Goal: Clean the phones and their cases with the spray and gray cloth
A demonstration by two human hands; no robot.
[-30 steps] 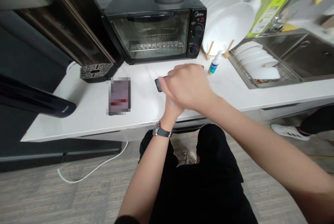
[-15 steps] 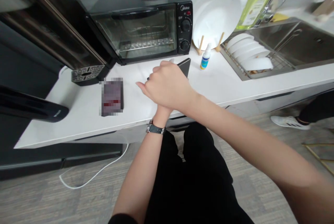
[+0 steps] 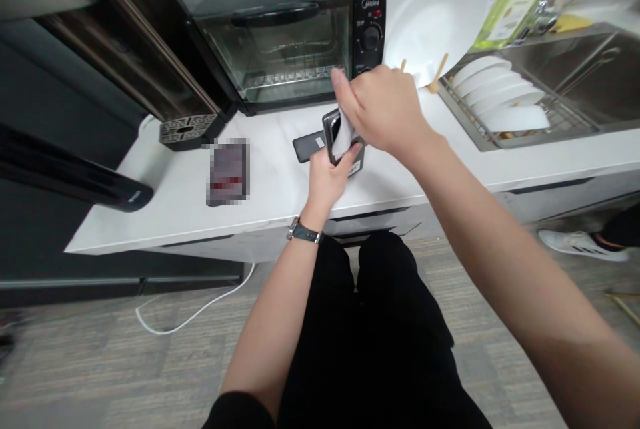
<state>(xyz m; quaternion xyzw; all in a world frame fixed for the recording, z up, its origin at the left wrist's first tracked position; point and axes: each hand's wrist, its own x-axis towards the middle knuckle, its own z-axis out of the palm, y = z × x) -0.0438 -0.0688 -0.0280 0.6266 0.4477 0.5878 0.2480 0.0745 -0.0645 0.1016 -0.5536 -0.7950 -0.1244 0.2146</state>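
Observation:
My left hand point(image 3: 327, 179), with a watch on its wrist, grips a dark, shiny-edged device point(image 3: 331, 129) that looks like a phone, tilted up above the counter. My right hand point(image 3: 383, 105) is closed round a white cloth or tissue point(image 3: 344, 135), which lies against the device. Behind my left hand a flat dark grey object point(image 3: 306, 147) rests on the counter. Another flat grey object with a white label point(image 3: 356, 167) shows partly beneath my hands.
A black toaster oven point(image 3: 295, 42) stands behind my hands. White plates point(image 3: 435, 22) are racked beside it, and bowls point(image 3: 505, 95) sit by the sink point(image 3: 590, 75). A blurred-out item point(image 3: 229, 172) lies on the counter point(image 3: 270, 195). At the right is a person's shoe point(image 3: 583, 244).
My right hand has moved right and up, off the front of my left hand, uncovering the device and the white cloth. The small spray bottle is now hidden. The view has shifted.

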